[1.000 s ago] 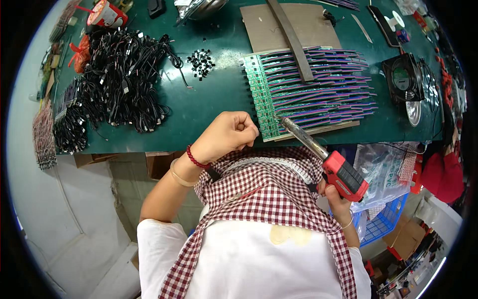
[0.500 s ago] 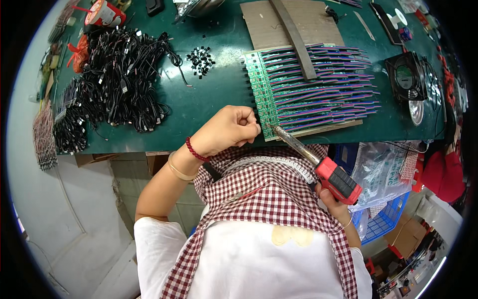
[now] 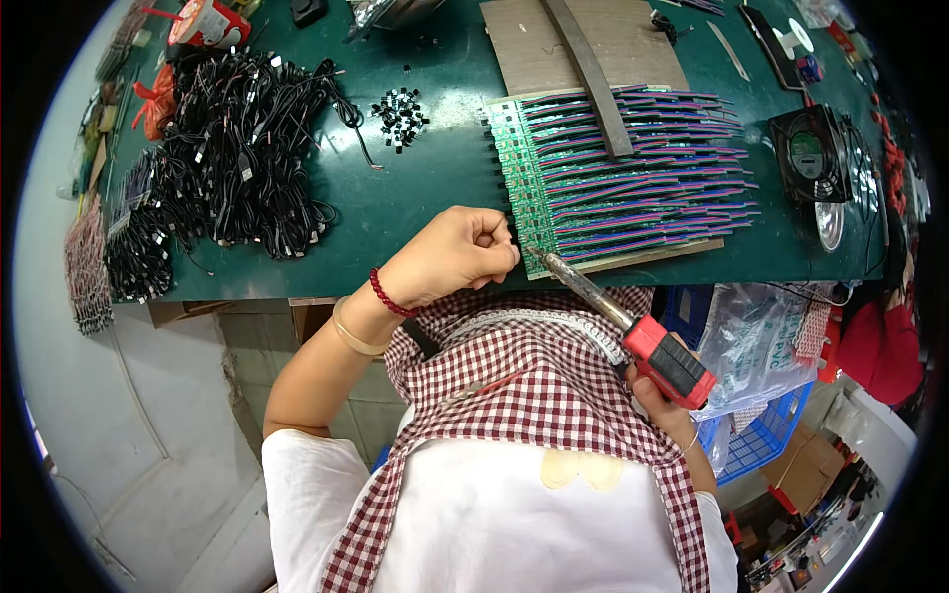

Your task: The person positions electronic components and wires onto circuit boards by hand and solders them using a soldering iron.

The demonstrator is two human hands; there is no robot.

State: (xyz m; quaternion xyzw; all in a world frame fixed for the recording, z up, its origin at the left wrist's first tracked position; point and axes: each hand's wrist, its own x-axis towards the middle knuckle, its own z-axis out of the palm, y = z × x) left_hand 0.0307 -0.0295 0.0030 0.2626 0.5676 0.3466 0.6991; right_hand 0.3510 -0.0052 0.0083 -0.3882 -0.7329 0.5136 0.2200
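My right hand (image 3: 660, 397) is closed around the red and black handle of a soldering iron (image 3: 670, 361). The iron's metal shaft points up and left, with its tip at the near end of a strip of green circuit boards (image 3: 521, 173). Beside that same end, my left hand (image 3: 463, 255) is closed in a pinch at the boards' left edge. Whatever its fingertips hold is hidden. Rows of purple, blue and dark wires (image 3: 643, 188) run rightward from the boards, and a flat metal bar (image 3: 593, 79) lies across the far ones.
On the green table (image 3: 395, 212), a large heap of black cables (image 3: 247, 158) lies at left, with a small pile of black connectors (image 3: 399, 119) beside it. A cardboard sheet (image 3: 524, 44) lies beyond the boards. A small fan (image 3: 809, 153) stands at right; a blue crate (image 3: 766, 435) sits below.
The soldering iron's tip has shifted very slightly left relative to the boards. My left hand stays pinched at the same spot, and the whole view has moved a little.
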